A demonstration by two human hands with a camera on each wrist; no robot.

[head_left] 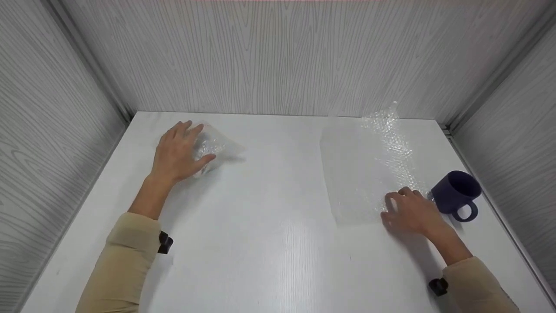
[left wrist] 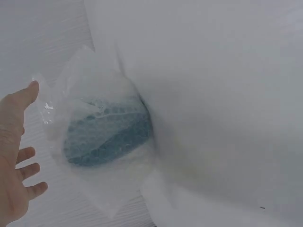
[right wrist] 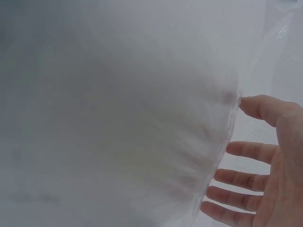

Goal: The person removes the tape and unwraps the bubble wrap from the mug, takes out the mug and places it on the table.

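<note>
At the back left of the table, the left hand (head_left: 176, 152) has its fingers spread beside a bubble-wrapped bundle (head_left: 210, 148); whether it touches is unclear. In the left wrist view a blue-green item (left wrist: 109, 135) shows through the wrap, to the right of the left hand (left wrist: 14, 156). A clear bubble-wrap sheet (head_left: 354, 174) lies flat at the right. The right hand (head_left: 412, 211) rests at its lower right part, fingers slightly bent. Seen from the right wrist, the fingertips of the right hand (right wrist: 270, 165) meet the edge of the sheet (right wrist: 208, 175).
A dark blue mug (head_left: 451, 193) lies tilted near the table's right edge, just beyond the right hand, its handle toward the front. Grey wood-grain panels (head_left: 260, 56) enclose the white table (head_left: 260, 243) at the back and both sides.
</note>
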